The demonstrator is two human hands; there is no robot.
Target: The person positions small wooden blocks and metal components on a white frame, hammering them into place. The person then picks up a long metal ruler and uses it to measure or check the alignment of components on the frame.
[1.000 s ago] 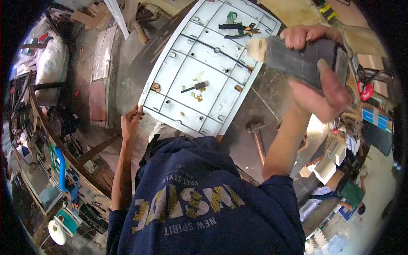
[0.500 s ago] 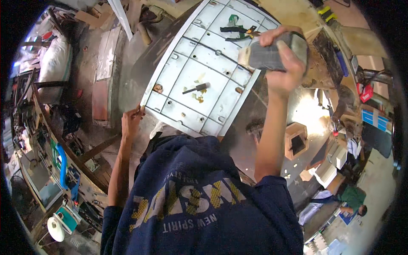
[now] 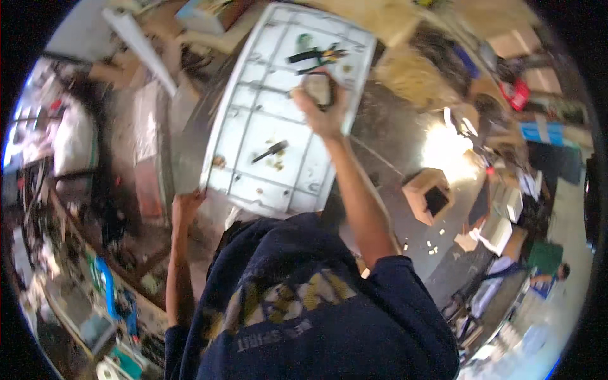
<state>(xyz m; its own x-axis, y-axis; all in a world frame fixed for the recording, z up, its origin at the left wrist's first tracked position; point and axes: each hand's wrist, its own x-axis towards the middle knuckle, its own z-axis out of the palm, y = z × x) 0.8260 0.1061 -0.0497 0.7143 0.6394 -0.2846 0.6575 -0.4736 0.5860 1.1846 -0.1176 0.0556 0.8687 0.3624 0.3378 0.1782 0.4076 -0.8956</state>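
Observation:
A white panel (image 3: 250, 130) with dark grid lines slants away from me. My left hand (image 3: 187, 208) is closed at its near left corner, fingers pinching the edge. Over the right half of the panel, my right hand (image 3: 329, 117) grips a dark block with a pale face (image 3: 318, 88); its exact kind is unclear. Just beyond it lie black-and-yellow pliers (image 3: 315, 58) beside a small green piece (image 3: 305, 42). A short black stick-like tool (image 3: 270, 151) rests nearer me, among yellowish crumbs (image 3: 276, 163). Motion blurs the picture.
An open wooden box (image 3: 418, 193) stands on the floor right of the panel, below a glaring light patch (image 3: 449, 155). Left is a long board (image 3: 149, 152). A white strip (image 3: 142, 50) leans at the far left. Another person (image 3: 548, 269) is at the lower right.
My right hand has swung left and inward with the block, from beyond the panel's right edge to over the panel. The whole view has shifted; my left hand stays at the corner.

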